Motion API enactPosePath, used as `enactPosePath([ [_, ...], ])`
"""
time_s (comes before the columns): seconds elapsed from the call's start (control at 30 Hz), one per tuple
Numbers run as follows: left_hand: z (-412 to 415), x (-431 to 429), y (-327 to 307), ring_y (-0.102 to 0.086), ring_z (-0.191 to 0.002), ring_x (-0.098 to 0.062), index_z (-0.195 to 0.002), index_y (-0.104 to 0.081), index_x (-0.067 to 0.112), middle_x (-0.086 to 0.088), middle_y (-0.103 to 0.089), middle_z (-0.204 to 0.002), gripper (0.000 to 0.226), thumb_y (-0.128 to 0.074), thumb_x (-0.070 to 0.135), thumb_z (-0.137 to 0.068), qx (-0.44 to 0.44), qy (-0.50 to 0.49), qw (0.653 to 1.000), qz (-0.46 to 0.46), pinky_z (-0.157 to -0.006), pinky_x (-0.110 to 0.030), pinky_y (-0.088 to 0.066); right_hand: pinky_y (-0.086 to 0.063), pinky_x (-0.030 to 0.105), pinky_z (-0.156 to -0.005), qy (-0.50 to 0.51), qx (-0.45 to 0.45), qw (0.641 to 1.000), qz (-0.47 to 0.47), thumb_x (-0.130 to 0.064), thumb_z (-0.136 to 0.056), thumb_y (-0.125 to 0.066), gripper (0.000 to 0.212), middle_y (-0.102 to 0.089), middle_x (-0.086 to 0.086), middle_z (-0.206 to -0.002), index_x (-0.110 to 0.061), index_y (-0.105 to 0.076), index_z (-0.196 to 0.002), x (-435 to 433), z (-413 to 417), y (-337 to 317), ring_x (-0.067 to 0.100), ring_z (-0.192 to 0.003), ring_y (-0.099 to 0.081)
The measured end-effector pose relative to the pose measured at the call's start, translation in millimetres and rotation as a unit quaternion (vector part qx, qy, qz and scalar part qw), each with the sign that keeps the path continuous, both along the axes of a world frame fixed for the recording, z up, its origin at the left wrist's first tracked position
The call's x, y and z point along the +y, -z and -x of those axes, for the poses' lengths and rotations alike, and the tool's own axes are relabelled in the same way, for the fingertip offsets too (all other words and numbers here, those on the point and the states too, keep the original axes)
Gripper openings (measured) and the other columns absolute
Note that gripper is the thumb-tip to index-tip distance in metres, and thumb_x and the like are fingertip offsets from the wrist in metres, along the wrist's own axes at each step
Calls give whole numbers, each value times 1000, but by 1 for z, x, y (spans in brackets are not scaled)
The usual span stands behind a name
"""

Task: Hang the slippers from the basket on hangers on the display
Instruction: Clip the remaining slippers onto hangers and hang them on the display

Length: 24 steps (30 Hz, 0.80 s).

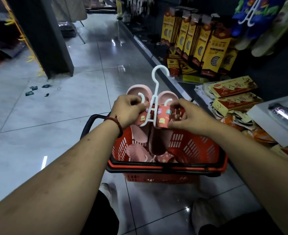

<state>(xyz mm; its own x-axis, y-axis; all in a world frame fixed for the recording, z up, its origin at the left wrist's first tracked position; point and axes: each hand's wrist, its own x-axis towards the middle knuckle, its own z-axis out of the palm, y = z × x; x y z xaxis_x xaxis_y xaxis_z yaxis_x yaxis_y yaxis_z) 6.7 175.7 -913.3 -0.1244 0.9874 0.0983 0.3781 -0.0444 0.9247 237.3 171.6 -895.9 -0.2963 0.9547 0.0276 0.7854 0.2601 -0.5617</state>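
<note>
The left hand (126, 111) and right hand (192, 116) cover the outer ends of the pink slippers' (162, 118) straps, so how far the white hanger's (155, 94) side hooks reach into them cannot be told. The basket's (196, 148) far rim is hidden behind them. The blue slippers (262, 30) on the display are blurred and cut off by the top edge. The dark scraps (33, 88) on the floor are too small to name.

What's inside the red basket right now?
Loose slippers, pink and dark red, lie in the basket. Its far end is hidden behind the pair on the white hanger, gripped by the left hand and right hand.
</note>
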Motion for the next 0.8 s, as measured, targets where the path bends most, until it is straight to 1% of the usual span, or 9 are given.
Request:
enactPosePath([
  [0.1, -4, -4, -1, -65, -67, -11, -70, -72, 15, 5, -69, -68, 18, -79, 23, -85, 18, 28, 999, -1, -70, -31, -56, -51, 24, -56, 64, 177, 979, 80, -27, -83, -80, 39, -70, -2, -91, -11, -61, -113, 1, 9, -4, 12, -57, -59],
  [0.17, -4, -5, -1, -64, -66, -8, -66, -72, 19, 11, -68, -65, 20, -80, 20, -84, 1, 28, 1000, 3, -70, -30, -55, -46, 22, -41, 124, 278, 946, 115, -20, -87, -76, 35, -68, 6, -73, -2, -58, -112, 3, 14, -5, 17, -45, -57],
  [0.23, -2, -5, 0, -66, -69, -10, -63, -72, 22, 11, -69, -66, 24, -80, 16, -84, -26, 32, 999, 11, -77, -38, -60, -39, 18, -35, 173, 290, 933, 127, -19, -88, -75, 33, -63, 10, -63, -1, -59, -110, 5, 18, -5, 14, -36, -53],
  [0.33, -2, -7, 0, -67, -75, -17, -67, -74, 19, -1, -71, -76, 19, -80, 12, -84, -59, 47, 997, 9, -88, -48, -59, -39, 18, -34, 186, 320, 915, 162, -14, -88, -75, 29, -62, 10, -65, 3, -65, -108, 7, 22, -4, 11, -34, -51],
  [0.4, -1, -9, -1, -69, -79, -22, -79, -77, 11, -12, -76, -86, 9, -76, 12, -88, -72, 44, 996, 11, -90, -50, -59, -40, 18, -35, 190, 341, 906, 160, -12, -86, -76, 23, -64, 9, -67, 1, -69, -103, 7, 26, -3, 10, -34, -50],
  [0.47, 2, -9, -1, -71, -84, -30, -91, -79, 5, -20, -76, -92, 15, -72, 18, -93, -96, 33, 995, 17, -90, -54, -59, -42, 19, -38, 186, 354, 906, 137, -13, -85, -77, 15, -64, 9, -65, -5, -71, -97, 8, 30, -3, 12, -34, -50],
  [0.53, 6, -6, 0, -70, -82, -34, -91, -79, 5, -22, -76, -91, 18, -71, 21, -94, -123, 24, 992, 24, -88, -55, -59, -41, 18, -38, 175, 359, 910, 108, -13, -87, -75, 6, -64, 8, -64, -10, -72, -91, 8, 34, -6, 12, -34, -50],
  [0.67, 4, -5, 0, -60, -66, -22, -83, -78, 9, -13, -70, -74, 9, -78, 17, -87, -169, -27, 985, 30, -79, -46, -57, -38, 15, -37, 153, 342, 926, 54, -13, -89, -73, 6, -63, 1, -54, -8, -73, -92, 2, 39, -14, 12, -32, -52],
  [0.8, -6, -10, -6, -59, -61, -17, -88, -78, 10, -10, -72, -79, 5, -80, 13, -84, -206, -62, 976, 32, -85, -47, -58, -41, 19, -38, 150, 336, 929, 36, -14, -91, -71, 5, -61, -3, -46, -9, -71, -91, -5, 36, -23, 17, -34, -56],
])
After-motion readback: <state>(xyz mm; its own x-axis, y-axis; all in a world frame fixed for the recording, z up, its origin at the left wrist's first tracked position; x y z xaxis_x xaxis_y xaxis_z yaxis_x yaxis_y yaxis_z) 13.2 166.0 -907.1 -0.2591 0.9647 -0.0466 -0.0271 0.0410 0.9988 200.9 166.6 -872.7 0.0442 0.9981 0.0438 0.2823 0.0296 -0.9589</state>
